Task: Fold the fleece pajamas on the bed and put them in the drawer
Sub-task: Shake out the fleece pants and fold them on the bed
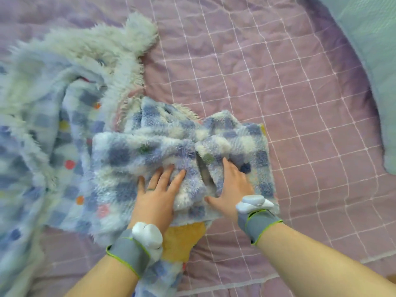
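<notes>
A blue and white checked fleece pajama piece [150,151] with coloured dots lies bunched in a rough folded bundle in the middle of the bed. My left hand [157,194] rests flat on its near edge, fingers spread. Just to the right, my right hand [230,185] presses on the same bundle, with its thumb tucked under a fold. A yellow fleece part [182,243] shows under the bundle, between my wrists. A second, larger fleece garment [53,116] with a shaggy white lining lies spread and crumpled at the left.
The bed is covered by a pink-purple quilt with a white grid pattern [278,93]. A pale blue pillow or cover [368,61] sits at the right edge. Grey bands with white sensors wrap both wrists.
</notes>
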Action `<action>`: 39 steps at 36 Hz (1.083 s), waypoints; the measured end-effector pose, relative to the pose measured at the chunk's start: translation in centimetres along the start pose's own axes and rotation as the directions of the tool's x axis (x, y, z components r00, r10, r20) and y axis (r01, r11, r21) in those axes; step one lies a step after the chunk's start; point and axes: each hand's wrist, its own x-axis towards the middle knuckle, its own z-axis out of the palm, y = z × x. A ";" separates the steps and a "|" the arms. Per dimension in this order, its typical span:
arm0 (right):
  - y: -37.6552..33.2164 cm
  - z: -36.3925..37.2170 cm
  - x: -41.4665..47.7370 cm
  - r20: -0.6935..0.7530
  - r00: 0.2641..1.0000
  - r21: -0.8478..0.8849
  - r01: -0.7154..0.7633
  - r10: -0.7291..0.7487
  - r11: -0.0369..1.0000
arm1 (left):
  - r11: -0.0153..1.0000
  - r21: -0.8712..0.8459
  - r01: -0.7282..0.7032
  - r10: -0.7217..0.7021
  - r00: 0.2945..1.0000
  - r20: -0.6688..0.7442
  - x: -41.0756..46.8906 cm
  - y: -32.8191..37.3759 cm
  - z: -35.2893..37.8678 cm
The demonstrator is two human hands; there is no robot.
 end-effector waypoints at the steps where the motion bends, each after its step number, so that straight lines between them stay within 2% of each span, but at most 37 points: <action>1: -0.1 -0.1 0.3 -0.013 1.000 -0.023 -0.029 0.029 0.999 | 1.000 0.008 -0.010 0.010 1.000 -0.012 0.3 0.1 -0.1; 3: -1.1 -0.1 0.8 -0.020 0.999 -0.074 -0.039 0.038 0.997 | 1.000 0.015 -0.011 0.012 0.998 -0.062 0.1 -1.1 -0.2; 5: -1.4 -0.5 1.1 -0.011 0.999 -0.027 -0.042 0.042 0.999 | 1.000 -0.007 -0.003 0.002 0.997 -0.080 -0.3 -2.4 -0.4; 6: -1.5 -0.9 1.1 -0.032 0.998 0.049 -0.053 0.055 0.997 | 1.000 -0.023 0.008 -0.010 0.996 -0.088 -0.5 -3.0 -0.5; 9: -1.2 -2.4 0.2 -0.213 0.967 0.342 -0.062 0.141 0.938 | 0.997 -0.063 0.049 -0.055 0.993 -0.108 -1.2 -4.2 -0.5; 12: -2.3 -2.7 -1.3 -0.314 0.945 0.406 0.049 0.089 0.913 | 0.996 -0.044 0.073 -0.075 0.996 -0.044 -1.8 -4.0 -0.3; 14: -3.3 -1.9 -1.8 -0.238 0.969 0.362 0.148 -0.062 0.920 | 0.996 -0.041 0.084 -0.084 0.996 0.009 -1.6 -2.7 -1.0; 16: -4.1 -0.6 -1.8 0.035 0.975 0.264 0.204 -0.221 0.943 | 0.988 -0.035 0.149 -0.144 0.984 0.107 -1.3 -1.7 -0.3; 18: -4.1 0.4 -1.2 0.225 0.949 0.048 0.216 -0.222 0.975 | 0.983 0.012 0.185 -0.184 0.970 0.156 -1.4 -1.1 0.3; 20: -4.0 0.9 -1.0 0.220 0.962 -0.136 0.197 -0.164 0.971 | 0.987 0.038 0.155 -0.158 0.984 0.088 -1.9 -0.9 1.8; 22: -3.9 2.3 -1.3 0.080 0.984 -0.239 0.172 -0.157 0.956 | 0.995 0.088 0.042 -0.039 0.999 -0.034 -2.3 -0.9 3.4; 24: -3.3 4.2 -1.3 -0.089 0.978 -0.281 0.155 -0.187 0.947 | 0.984 0.138 -0.115 0.134 0.980 -0.145 -3.0 -0.9 4.7; 26: -2.0 6.4 -1.0 -0.134 0.961 -0.322 0.188 -0.241 0.928 | 0.969 0.163 -0.184 0.211 0.963 -0.166 -3.1 -0.9 5.9; 30: -1.2 7.6 -0.2 -0.146 0.932 -0.465 0.232 -0.333 0.854 | 0.967 0.194 -0.164 0.188 0.976 -0.111 -2.9 -2.0 6.5; 34: -2.1 6.9 2.0 -0.098 0.945 -0.500 0.223 -0.310 0.837 | 0.990 0.112 -0.090 0.082 0.994 0.077 -1.6 -2.5 5.3; 37: -3.4 4.6 2.8 -0.082 0.934 -0.477 0.268 -0.347 0.837 | 0.988 0.150 -0.042 0.038 0.999 0.031 -0.8 -2.1 3.7; 39: -3.6 3.0 3.2 0.031 0.926 -0.459 0.347 -0.376 0.818 | 0.994 0.101 -0.042 0.038 0.998 0.048 0.0 -1.9 2.2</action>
